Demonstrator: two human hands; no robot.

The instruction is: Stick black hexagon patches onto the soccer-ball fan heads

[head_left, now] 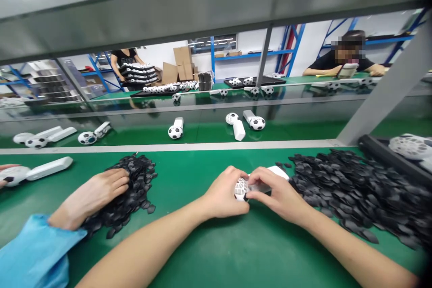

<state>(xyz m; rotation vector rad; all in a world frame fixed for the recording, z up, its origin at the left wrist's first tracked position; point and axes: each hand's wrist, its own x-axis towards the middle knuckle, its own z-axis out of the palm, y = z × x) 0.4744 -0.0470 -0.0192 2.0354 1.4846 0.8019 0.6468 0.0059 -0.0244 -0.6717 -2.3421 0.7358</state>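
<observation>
Soccer-ball gadget (240, 187) is gripped by the left hand (222, 193) and touched by the right hand (278, 192), fingers kinda narrow; what's pinched can't be told.

A conveyor (205, 131) and racks (249, 55) suggest a factory.

The only view looked out from the person's head, forward and down across the green bench (202, 252), close enough that both forearms (151, 243) ran up from the bottom edge and the hands (222, 195) sat below centre; blue shelving (249, 55) lay far beyond.
</observation>
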